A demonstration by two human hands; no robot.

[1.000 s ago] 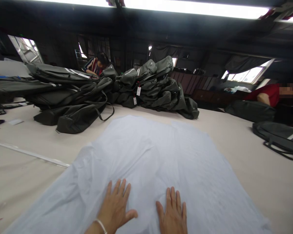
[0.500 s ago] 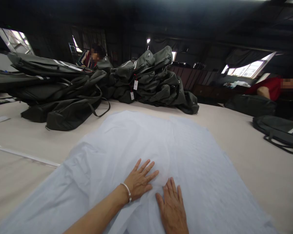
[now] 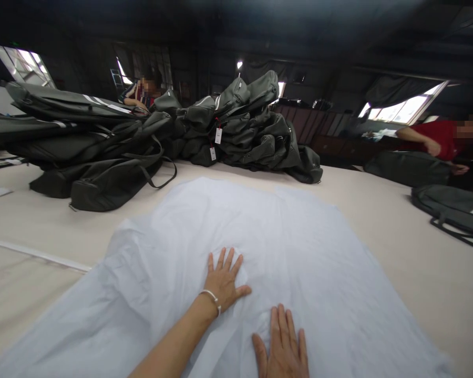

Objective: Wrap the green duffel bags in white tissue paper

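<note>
A large sheet of pale blue-white fabric (image 3: 323, 273) lies spread over the table in front of me, wrinkled along its left side. My left hand (image 3: 224, 283), with a silver bangle at the wrist, rests flat on the middle of the cloth, fingers spread wide. Lower and to the right, my right hand (image 3: 281, 346) also presses palm down on the fabric. Its fingers are stretched out and its thumb stands apart; the frame's bottom edge cuts it off. Neither hand grips anything.
Dark green bags (image 3: 236, 126), some with white tags, are piled at the table's far side and left. Another bag (image 3: 453, 210) lies on the right. A person in red (image 3: 429, 136) handles a bag there; another person (image 3: 142, 94) is behind the pile.
My left hand has turned more upright, its fingers spreading wider. My right hand has slid down toward me. The person in red has raised their arms above the bag.
</note>
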